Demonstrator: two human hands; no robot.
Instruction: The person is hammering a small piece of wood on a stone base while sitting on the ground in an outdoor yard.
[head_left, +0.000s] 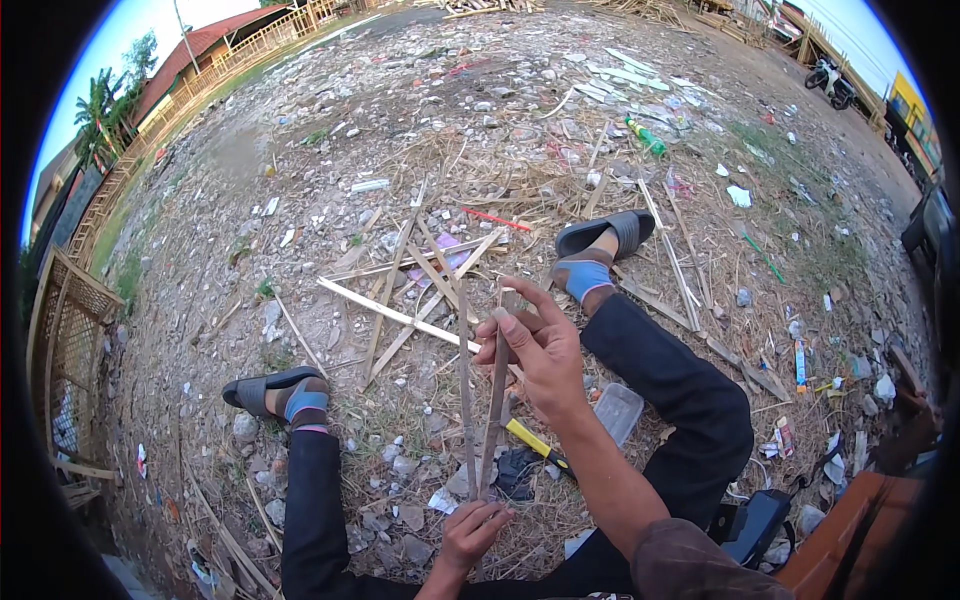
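Two thin grey-brown wooden slats stand upright before me, meeting at the bottom and spreading apart toward the top. My left hand (472,537) is closed around their lower ends. Higher up, my right hand (540,350) pinches the right slat (494,410) near its top between thumb and fingers. The left slat (465,400) rises beside it; whether the right fingertips touch it I cannot tell. Just beyond the hands, a star-shaped frame of crossed wooden strips (400,318) lies on the ground. A tool with a yellow and black handle (534,443) lies behind the slats, its head hidden.
My sandalled feet (275,392) (604,235) flank the frame. A clear plastic box (619,414) lies by my right leg. Loose strips (670,255), a green bottle (645,136) and rubble cover the ground. A woven bamboo panel (75,340) stands at left.
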